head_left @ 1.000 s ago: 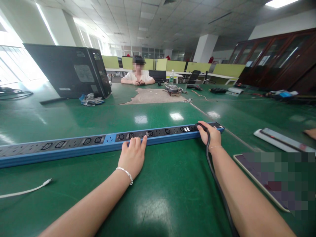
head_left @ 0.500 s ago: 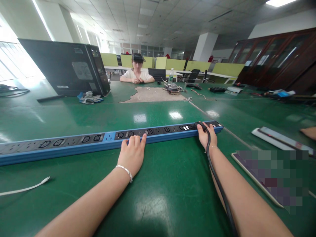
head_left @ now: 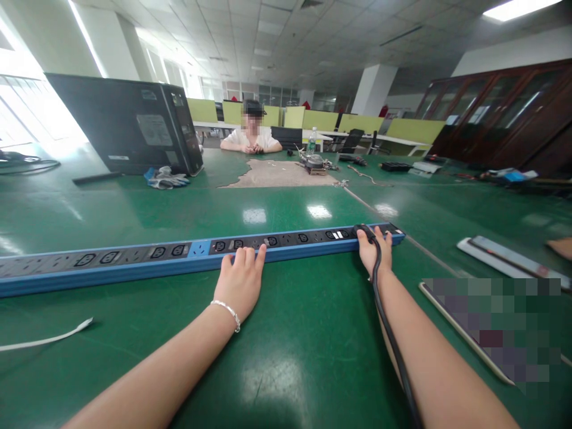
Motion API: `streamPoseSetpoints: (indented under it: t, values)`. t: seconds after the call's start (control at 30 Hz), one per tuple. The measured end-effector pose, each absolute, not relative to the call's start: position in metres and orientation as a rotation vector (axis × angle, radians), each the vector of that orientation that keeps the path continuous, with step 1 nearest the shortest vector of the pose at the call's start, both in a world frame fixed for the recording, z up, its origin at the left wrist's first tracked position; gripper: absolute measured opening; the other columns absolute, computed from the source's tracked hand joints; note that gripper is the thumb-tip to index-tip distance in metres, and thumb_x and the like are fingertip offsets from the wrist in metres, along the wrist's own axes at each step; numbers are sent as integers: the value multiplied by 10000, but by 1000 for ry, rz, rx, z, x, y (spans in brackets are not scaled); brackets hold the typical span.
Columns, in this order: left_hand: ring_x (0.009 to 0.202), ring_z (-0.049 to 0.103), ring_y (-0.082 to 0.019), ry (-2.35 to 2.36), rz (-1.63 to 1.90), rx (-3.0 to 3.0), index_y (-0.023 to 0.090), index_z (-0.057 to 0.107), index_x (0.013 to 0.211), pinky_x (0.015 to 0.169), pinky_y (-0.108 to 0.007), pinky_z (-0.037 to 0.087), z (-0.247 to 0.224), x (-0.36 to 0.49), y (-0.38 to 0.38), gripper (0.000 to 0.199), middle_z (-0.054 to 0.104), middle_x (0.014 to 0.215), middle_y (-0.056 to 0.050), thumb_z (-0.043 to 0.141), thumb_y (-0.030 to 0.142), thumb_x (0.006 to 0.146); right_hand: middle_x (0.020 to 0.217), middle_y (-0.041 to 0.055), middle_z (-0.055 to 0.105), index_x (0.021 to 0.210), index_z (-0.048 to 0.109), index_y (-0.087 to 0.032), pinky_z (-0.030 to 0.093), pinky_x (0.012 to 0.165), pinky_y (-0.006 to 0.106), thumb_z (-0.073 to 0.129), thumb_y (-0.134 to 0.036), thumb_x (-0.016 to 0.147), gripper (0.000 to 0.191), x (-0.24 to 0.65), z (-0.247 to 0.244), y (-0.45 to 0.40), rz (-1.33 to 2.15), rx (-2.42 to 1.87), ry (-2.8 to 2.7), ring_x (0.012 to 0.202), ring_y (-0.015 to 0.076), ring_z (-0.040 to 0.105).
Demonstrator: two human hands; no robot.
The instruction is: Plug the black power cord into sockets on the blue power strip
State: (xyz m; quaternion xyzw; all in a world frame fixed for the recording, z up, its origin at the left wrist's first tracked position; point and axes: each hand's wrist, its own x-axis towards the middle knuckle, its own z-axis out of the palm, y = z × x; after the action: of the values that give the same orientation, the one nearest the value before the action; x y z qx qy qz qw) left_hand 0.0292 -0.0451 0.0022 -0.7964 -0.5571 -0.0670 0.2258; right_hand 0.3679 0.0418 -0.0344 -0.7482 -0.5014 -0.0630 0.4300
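Note:
A long blue power strip [head_left: 147,275] with a black face and rows of sockets lies across the green table. My left hand [head_left: 240,280] rests over its near edge, fingers bent onto the sockets near the middle. At the strip's right end, my right hand [head_left: 374,253] is closed around a black plug [head_left: 364,230] at one of the sockets. My fingers partly cover the plug, so how deep it sits cannot be seen. From the plug a black cord [head_left: 390,319] runs down along my right forearm.
A black computer case [head_left: 129,125] and gloves [head_left: 165,177] stand at the back left. A white cable [head_left: 49,344] lies at the near left, a blurred-out tablet-like device [head_left: 469,333] at the right. Across the table sits a person [head_left: 252,137] near a bottle [head_left: 311,140].
The view has shifted slightly. My left hand keeps its place on the power strip, and my right hand stays at the plug with its fingers a little changed.

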Motion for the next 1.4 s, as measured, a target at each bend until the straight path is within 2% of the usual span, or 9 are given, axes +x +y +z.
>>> streamPoseSetpoints:
  t: [0.13, 0.3, 0.6, 0.8, 0.93, 1.0, 1.13, 1.27, 1.4]
  values:
    - [960, 459, -253, -1535, -156, -2185, 149, 331, 1391, 779, -398, 366, 3, 30, -45, 512, 528, 1037, -140, 305, 175, 881, 1210, 114, 587, 1111, 659, -196, 243, 1070, 505, 439, -502, 818, 478, 365, -36, 43, -181, -1822, -1217, 1307, 314, 302]
    - [962, 458, -253, -1529, -140, -2179, 144, 318, 1395, 778, -400, 369, 3, 30, -45, 515, 528, 1032, -137, 301, 172, 881, 1117, 104, 640, 1076, 666, -177, 312, 1043, 446, 452, -443, 816, 429, 366, -35, 47, -156, -1682, -1247, 1223, 277, 436]
    - [960, 462, -253, -1522, -136, -2177, 149, 328, 1391, 772, -395, 364, 3, 29, -45, 517, 525, 1037, -132, 327, 176, 875, 1030, 119, 677, 957, 692, -149, 364, 1008, 414, 508, -493, 768, 434, 361, -33, 48, -119, -1567, -1150, 1149, 272, 517]
    - [950, 462, -254, -1517, -148, -2174, 144, 333, 1390, 759, -394, 367, 3, 29, -46, 516, 526, 1016, -132, 329, 177, 875, 903, 109, 694, 901, 684, -113, 472, 856, 372, 485, -511, 781, 462, 357, -17, 46, -142, -1390, -863, 894, 233, 631]
    - [940, 464, -256, -1509, -150, -2160, 138, 339, 1387, 752, -396, 369, 2, 29, -45, 511, 527, 1005, -129, 318, 169, 877, 804, 105, 696, 780, 688, -120, 476, 825, 367, 482, -480, 781, 415, 348, -6, 41, -190, -1431, -842, 820, 235, 637]
    - [937, 464, -255, -1507, -148, -2157, 139, 337, 1388, 751, -396, 368, 2, 29, -44, 512, 526, 1010, -130, 319, 169, 878, 838, 100, 701, 793, 691, -126, 465, 853, 365, 502, -456, 772, 381, 337, -2, 37, -168, -1402, -970, 835, 225, 635]
    - [939, 464, -254, -1498, -144, -2157, 137, 327, 1393, 746, -393, 369, 1, 29, -44, 518, 526, 1016, -130, 322, 167, 876, 960, 84, 699, 1051, 652, -154, 485, 828, 351, 530, -417, 767, 407, 305, 3, 33, -3, -1357, -1253, 848, 202, 640]
    - [945, 465, -254, -1502, -136, -2154, 139, 326, 1392, 745, -394, 370, 1, 29, -44, 518, 527, 1010, -130, 324, 167, 874, 1070, 60, 677, 1017, 672, -215, 425, 941, 380, 480, -417, 817, 343, 284, 3, 32, -21, -1358, -1514, 996, 213, 611]
    - [946, 464, -250, -1506, -124, -2145, 144, 325, 1392, 750, -390, 372, 2, 29, -44, 513, 528, 1008, -124, 315, 171, 880, 1049, 41, 689, 1029, 671, -244, 426, 935, 384, 471, -403, 831, 323, 278, 3, 29, -35, -1456, -1605, 980, 217, 622]
